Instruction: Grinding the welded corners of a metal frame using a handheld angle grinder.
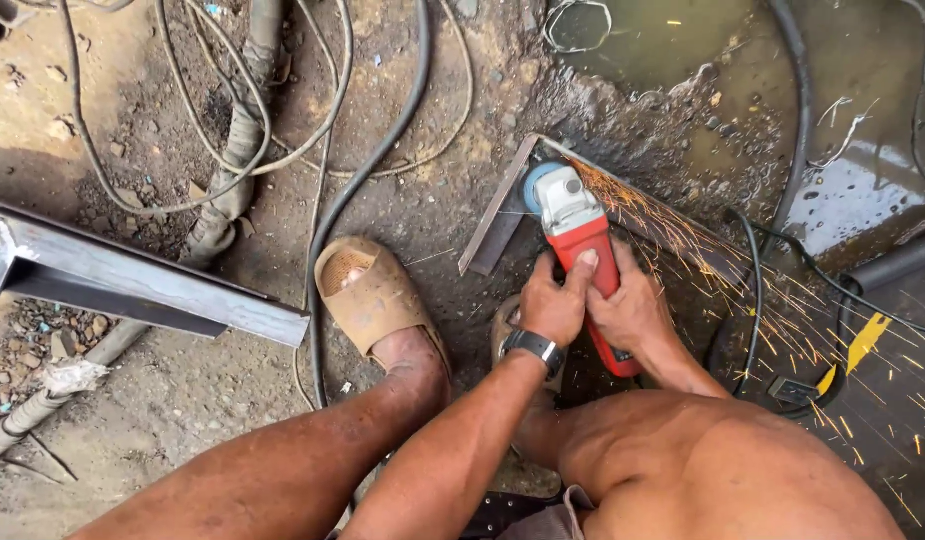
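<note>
Ground (162, 420) is packed dirt, gritty, littered with small stones and debris. Top right corner of the ground holds a murky greenish puddle (672, 40) with a wet dark sheen spreading toward the right edge. Outdoor or open-shed floor; I see no walls.

Cables (282, 150) everywhere: thin grey loops across the top left, one thicker black line running from the top edge down the middle. A wrapped, dusty hose or pipe (237, 140) runs diagonally down the left side.

Left edge: painted grey steel angle frame (132, 275), flat-faced, sharp edges, raised off the dirt.

I'm reading the work as centred slightly right of middle. Red angle grinder (582, 260), plastic body, grey metal gear head, blue disc at its upper end. Disc sits on a rusty dark steel angle bar (497, 215) lying on the dirt. Orange sparks (742, 290) fan to the right and down.

Left hand (554, 300) is clenched around the grinder body from the left, thumb up along the red casing; black watch (534, 347) on that wrist. Right hand (632, 305) is wrapped around the rear of the same body.

Tan rubber sandal (367, 295), worn and dusty, on the foot just left of the hands. Yellow-handled item at the right edge, too blurred to identify.
</note>
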